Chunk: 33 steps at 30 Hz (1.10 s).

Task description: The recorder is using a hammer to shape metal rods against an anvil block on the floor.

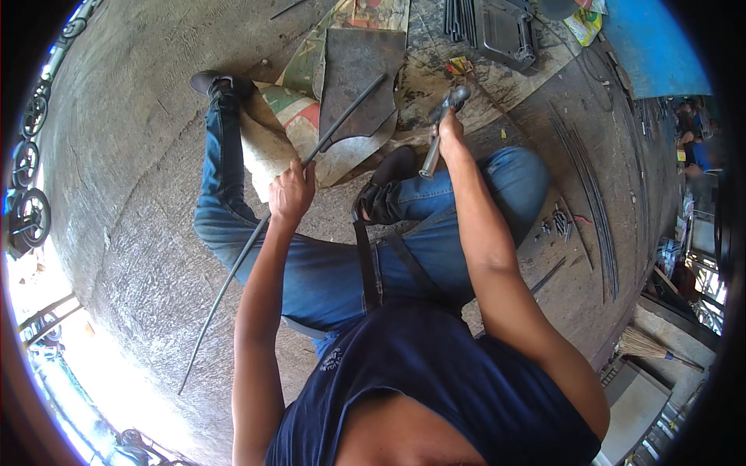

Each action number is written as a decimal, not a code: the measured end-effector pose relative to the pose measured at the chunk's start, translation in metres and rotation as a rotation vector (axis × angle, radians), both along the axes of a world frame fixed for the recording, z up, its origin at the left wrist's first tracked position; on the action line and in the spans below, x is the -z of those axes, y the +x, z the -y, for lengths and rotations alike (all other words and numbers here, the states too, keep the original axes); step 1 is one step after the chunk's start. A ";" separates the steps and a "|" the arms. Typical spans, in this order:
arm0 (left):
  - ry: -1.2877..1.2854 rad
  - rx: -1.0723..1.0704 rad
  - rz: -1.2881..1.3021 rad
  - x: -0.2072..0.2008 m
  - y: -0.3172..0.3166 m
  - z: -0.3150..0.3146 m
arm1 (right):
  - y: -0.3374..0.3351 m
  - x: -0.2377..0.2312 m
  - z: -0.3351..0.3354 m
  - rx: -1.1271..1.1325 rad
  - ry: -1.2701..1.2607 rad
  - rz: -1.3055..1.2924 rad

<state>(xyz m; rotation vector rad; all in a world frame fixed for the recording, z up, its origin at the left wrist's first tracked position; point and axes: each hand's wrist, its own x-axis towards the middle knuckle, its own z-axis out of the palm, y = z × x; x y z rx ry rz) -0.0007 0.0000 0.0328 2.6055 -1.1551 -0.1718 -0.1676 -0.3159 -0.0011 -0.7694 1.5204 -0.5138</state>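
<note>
My left hand (292, 191) is closed round a long thin metal rod (226, 281). The rod slants from the floor side at the lower left up to the far right, and its far end lies over a dark, worn metal plate (359, 64). Whether that end touches the plate I cannot tell. In my right hand (450, 135) is a hammer (457, 95), gripped by the handle close below its head. The hammer is held off to the right of the plate, with the handle's metal end pointing back toward my leg.
Sheets of printed card (299, 116) lie under the plate, between my legs. Far right are a dark toolbox-like case (505, 33) and a bundle of rods (460, 22). More long rods (594, 198) and short cut pieces (558, 224) lie right of my knee. A broom (645, 346) is lower right.
</note>
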 end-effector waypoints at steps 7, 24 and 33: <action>0.011 -0.014 0.014 -0.001 -0.007 0.009 | -0.015 0.069 0.032 0.034 0.067 -0.108; -0.036 -0.021 0.171 0.005 -0.005 -0.002 | -0.024 0.196 0.124 0.262 0.227 -0.106; -0.035 -0.040 0.119 0.001 -0.003 -0.008 | 0.016 0.123 0.068 0.407 0.245 -0.015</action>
